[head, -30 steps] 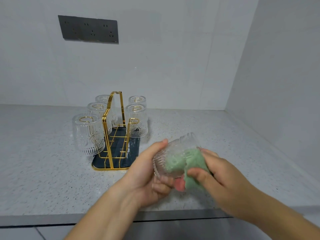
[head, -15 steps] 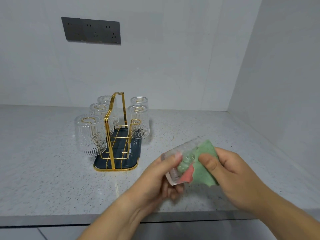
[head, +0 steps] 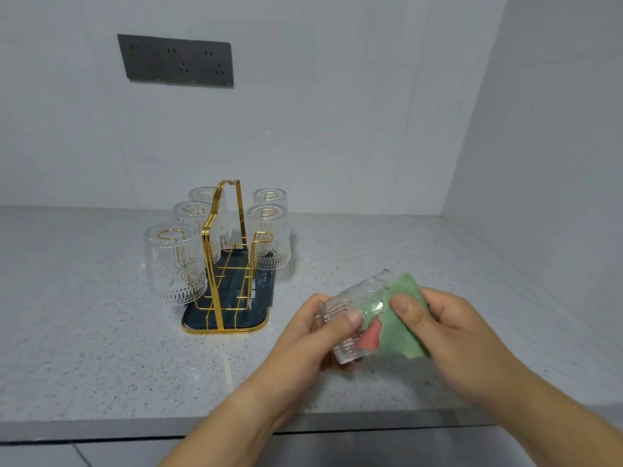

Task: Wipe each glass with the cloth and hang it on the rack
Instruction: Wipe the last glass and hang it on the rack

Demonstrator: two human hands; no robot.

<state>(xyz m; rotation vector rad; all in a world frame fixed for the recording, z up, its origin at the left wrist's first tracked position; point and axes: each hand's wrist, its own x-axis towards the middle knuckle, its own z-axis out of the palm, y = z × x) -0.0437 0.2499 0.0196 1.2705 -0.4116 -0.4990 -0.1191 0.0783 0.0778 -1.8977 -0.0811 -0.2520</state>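
A: Glass (head: 347, 306)?
B: Tilted; left grip (head: 305, 342) curls round it, above counter (head: 101, 332).
A: Cloth (head: 396, 335)?
B: Green cloth, pinched by right grip (head: 451, 332), pressed against glass; rack (head: 209, 261) up-left of both.

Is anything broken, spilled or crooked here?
Nothing looks wrong. Five glasses hang upside down on the gold rack, and the left hand holds the sixth glass while the right hand presses the green cloth on it. No spill shows on the counter.

Bare counter (head: 337, 251) leads to the rack's (head: 209, 264) free near-right peg (head: 264, 233), beside hung glasses (head: 173, 261).
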